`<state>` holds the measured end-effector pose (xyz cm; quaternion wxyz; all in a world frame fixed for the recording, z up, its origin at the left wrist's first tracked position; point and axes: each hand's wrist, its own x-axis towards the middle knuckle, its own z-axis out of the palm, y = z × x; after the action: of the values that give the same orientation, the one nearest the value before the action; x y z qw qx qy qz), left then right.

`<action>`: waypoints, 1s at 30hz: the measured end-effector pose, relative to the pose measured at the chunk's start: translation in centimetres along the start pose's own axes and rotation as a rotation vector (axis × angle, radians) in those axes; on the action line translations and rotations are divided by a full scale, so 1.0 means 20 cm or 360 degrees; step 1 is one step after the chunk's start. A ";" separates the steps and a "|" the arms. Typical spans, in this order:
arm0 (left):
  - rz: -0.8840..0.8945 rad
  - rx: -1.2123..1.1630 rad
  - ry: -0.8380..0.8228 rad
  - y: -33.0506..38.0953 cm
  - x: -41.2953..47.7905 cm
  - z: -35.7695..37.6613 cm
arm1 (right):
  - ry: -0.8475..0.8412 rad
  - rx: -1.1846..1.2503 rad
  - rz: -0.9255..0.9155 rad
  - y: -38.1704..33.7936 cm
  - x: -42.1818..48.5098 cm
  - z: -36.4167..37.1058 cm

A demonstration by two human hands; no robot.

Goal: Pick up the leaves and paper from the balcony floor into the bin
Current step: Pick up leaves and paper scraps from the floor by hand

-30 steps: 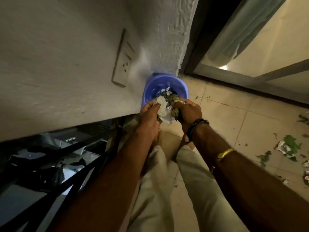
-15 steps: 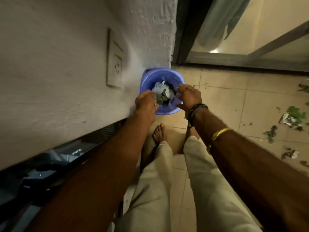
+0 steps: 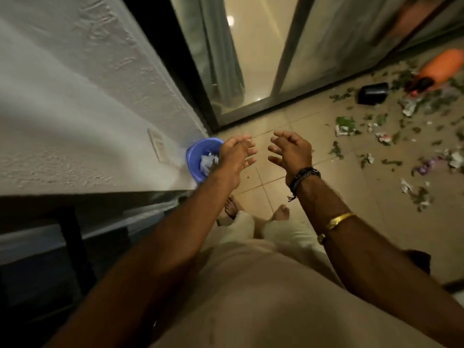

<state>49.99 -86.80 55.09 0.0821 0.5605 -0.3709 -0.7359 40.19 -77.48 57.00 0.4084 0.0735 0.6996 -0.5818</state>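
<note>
A blue plastic bin (image 3: 194, 153) stands on the floor against the white wall, with crumpled white paper and leaves inside it. My left hand (image 3: 236, 156) hangs empty just right of the bin, fingers spread, and covers part of its rim. My right hand (image 3: 292, 149) is also empty with fingers spread, a little further right over bare tiles. Green leaves (image 3: 346, 124) and crumpled paper scraps (image 3: 408, 108) lie scattered over the beige floor at the right.
A sliding glass door (image 3: 253, 71) with a dark frame runs along the far side. A black cup (image 3: 371, 92) and an orange bottle (image 3: 442, 67) lie on the floor at the far right. A wall socket (image 3: 158, 146) sits left of the bin. My bare feet (image 3: 281, 212) stand below the hands.
Both hands let the paper and leaves fall into the bin, then drew back and to the right, empty. The view swung right and shows more of the littered floor.
</note>
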 end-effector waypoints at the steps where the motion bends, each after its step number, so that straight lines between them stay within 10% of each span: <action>1: 0.0028 0.0049 -0.0064 0.01 -0.05 0.07 | 0.0051 0.0059 -0.0021 -0.02 -0.05 -0.09; 11: 0.0037 0.0380 -0.0695 -0.28 -0.50 0.88 | 0.0567 0.0531 -0.0174 -0.06 -0.39 -1.04; 30: -0.0143 0.0704 -0.1124 -1.09 -0.98 2.40 | 0.1097 0.1000 -0.0240 0.04 -0.50 -2.66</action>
<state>20.91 -38.94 60.89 -0.2047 0.2934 -0.5003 -0.7884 21.44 -26.98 62.37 0.0670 0.3313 0.5878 -0.7350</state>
